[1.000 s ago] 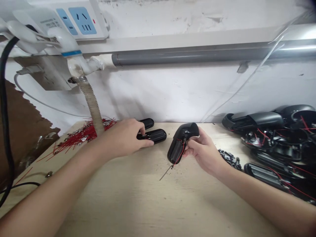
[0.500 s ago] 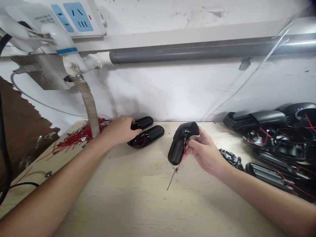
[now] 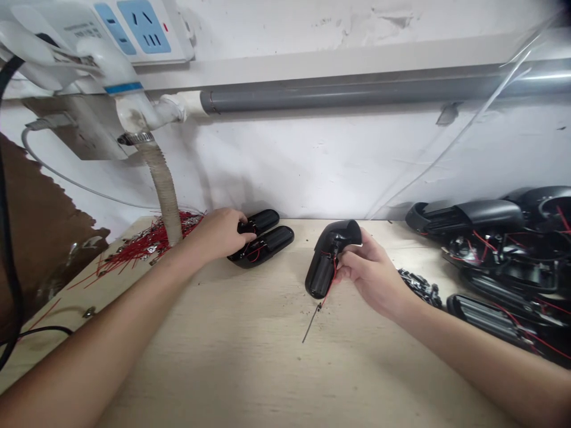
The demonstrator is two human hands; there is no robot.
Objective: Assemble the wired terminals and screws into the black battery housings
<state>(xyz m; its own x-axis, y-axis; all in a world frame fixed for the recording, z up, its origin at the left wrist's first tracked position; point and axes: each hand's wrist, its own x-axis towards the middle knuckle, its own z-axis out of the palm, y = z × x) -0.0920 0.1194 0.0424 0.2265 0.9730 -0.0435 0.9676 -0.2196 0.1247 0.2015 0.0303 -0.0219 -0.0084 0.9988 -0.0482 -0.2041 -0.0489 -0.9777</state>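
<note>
Right grip [image 3: 368, 276] holds a black plastic housing [image 3: 322, 270] with red wire [image 3: 331, 287].

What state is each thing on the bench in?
upper black casing, lying flat
lower black casing, lying flat, red wires showing at one end
left hand, fingers curled on upper black casing
right hand, gripping curved black housing
curved black housing, held tilted
red wire, hanging loose from housing
red leads, loose heap with metal terminals
black housings, piled, loose red wires
</note>
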